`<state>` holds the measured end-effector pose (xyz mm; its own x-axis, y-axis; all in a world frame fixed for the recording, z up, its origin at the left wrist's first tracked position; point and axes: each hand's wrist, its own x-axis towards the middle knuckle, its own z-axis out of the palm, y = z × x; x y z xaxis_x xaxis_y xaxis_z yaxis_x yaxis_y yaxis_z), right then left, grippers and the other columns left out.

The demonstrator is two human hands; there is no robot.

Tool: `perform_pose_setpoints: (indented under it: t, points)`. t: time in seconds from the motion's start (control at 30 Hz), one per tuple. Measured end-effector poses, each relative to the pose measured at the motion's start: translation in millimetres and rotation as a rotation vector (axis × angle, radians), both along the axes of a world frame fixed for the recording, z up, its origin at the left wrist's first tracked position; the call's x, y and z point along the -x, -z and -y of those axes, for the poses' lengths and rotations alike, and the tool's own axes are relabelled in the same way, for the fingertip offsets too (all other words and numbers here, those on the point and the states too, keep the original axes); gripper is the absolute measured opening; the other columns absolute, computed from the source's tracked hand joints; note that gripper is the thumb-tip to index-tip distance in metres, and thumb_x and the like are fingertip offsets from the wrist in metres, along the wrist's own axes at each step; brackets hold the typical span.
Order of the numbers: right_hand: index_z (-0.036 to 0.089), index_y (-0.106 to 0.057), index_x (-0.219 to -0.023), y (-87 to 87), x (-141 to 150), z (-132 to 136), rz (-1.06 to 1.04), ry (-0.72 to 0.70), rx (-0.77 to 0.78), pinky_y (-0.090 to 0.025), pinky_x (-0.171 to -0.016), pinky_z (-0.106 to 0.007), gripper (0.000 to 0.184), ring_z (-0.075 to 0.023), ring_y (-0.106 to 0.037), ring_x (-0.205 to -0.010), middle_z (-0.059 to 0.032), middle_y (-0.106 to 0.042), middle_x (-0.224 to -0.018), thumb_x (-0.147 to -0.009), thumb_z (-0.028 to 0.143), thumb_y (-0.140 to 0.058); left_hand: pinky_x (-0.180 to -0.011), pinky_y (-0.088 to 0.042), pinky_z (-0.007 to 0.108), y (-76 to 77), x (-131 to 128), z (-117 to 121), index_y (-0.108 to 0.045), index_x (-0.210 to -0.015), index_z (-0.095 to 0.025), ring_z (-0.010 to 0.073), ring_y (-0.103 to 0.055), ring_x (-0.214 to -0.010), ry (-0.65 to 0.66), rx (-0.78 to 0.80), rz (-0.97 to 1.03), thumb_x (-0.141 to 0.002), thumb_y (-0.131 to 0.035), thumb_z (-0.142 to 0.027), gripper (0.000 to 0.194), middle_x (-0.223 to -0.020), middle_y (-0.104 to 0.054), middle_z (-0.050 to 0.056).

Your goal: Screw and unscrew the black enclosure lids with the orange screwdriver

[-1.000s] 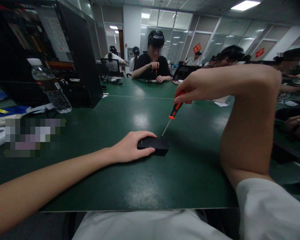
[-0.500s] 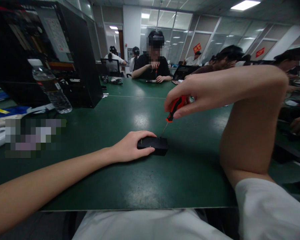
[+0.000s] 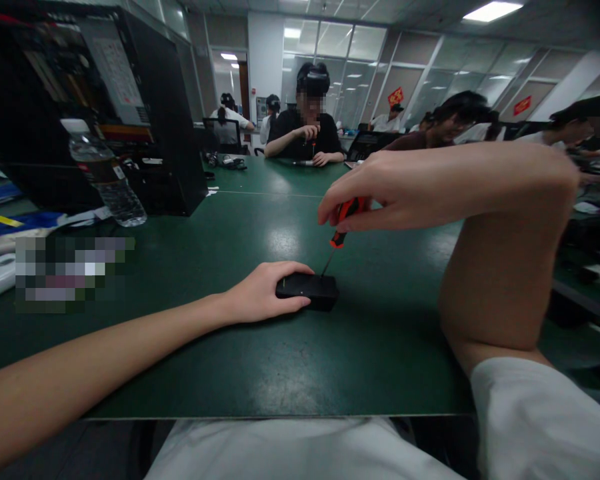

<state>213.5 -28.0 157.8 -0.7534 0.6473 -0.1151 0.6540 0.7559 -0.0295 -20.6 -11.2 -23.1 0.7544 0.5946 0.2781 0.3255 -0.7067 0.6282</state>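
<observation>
Clasping black oblong box (image 3: 322,288) with low left hand (image 3: 265,293); gripping red-and-black-handled screwdriver (image 3: 338,239) with raised, bent-wristed right hand (image 3: 380,189).

Left hand (image 3: 260,293) low, thumb (image 3: 295,304) apart; right hand (image 3: 367,193) raised, wrist (image 3: 545,167) bent.

No wording legible. Red sign (image 3: 395,97) on far partition (image 3: 423,50) bore yellowish marks, too small to read; second red sign (image 3: 523,105), farther right, likewise. Printed label (image 3: 117,80) in computer tower (image 3: 165,120) and wrapper (image 3: 97,165) on water bottle (image 3: 120,199) were unreadable. Pale mark (image 3: 284,283) on black box (image 3: 325,291), indistinct.
</observation>
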Motion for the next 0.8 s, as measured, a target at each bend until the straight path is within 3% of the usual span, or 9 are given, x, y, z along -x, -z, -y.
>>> perform_pose_setpoints:
  t: [0.23, 0.4, 0.8]
  points:
    - [0.026, -0.071, -0.106, -4.8, 12, 16, -0.119, -0.239, -0.021, -0.051, -0.077, -0.027, 0.026, -0.0154, -0.066, -0.091, 0.0010, -0.074, -0.105, -0.099, 0.039, -0.050, -0.092, -0.051, 0.033, 1.6, 0, -2, -0.065, -0.126, -0.017, 0.0245, -0.068, -0.108, 0.013, 0.020, 0.012, -0.087, -0.073, -0.036, 0.044, -0.120, -0.073, 0.007]
    - [0.031, -0.071, -0.104, -3.1, 20, 21, -0.072, -0.216, -0.025, -0.048, -0.075, -0.030, 0.022, -0.0183, -0.065, -0.089, 0.0023, -0.073, -0.104, -0.096, 0.033, -0.051, -0.092, -0.051, 0.032, 0.5, 0, 0, -0.066, -0.124, -0.017, 0.0242, -0.068, -0.105, 0.015, 0.015, 0.021, -0.086, -0.074, -0.035, 0.043, -0.117, -0.073, 0.007]
    - [0.022, -0.070, -0.108, -0.6, 19, 18, -0.011, -0.280, -0.089, -0.043, -0.074, -0.026, 0.019, -0.0110, -0.061, -0.085, 0.0017, -0.070, -0.102, -0.099, 0.024, -0.053, -0.091, -0.052, 0.032, 2.9, 1, -1, -0.065, -0.123, -0.017, 0.0230, -0.069, -0.103, 0.030, -0.017, 0.038, -0.087, -0.074, -0.032, 0.040, -0.115, -0.073, 0.006]
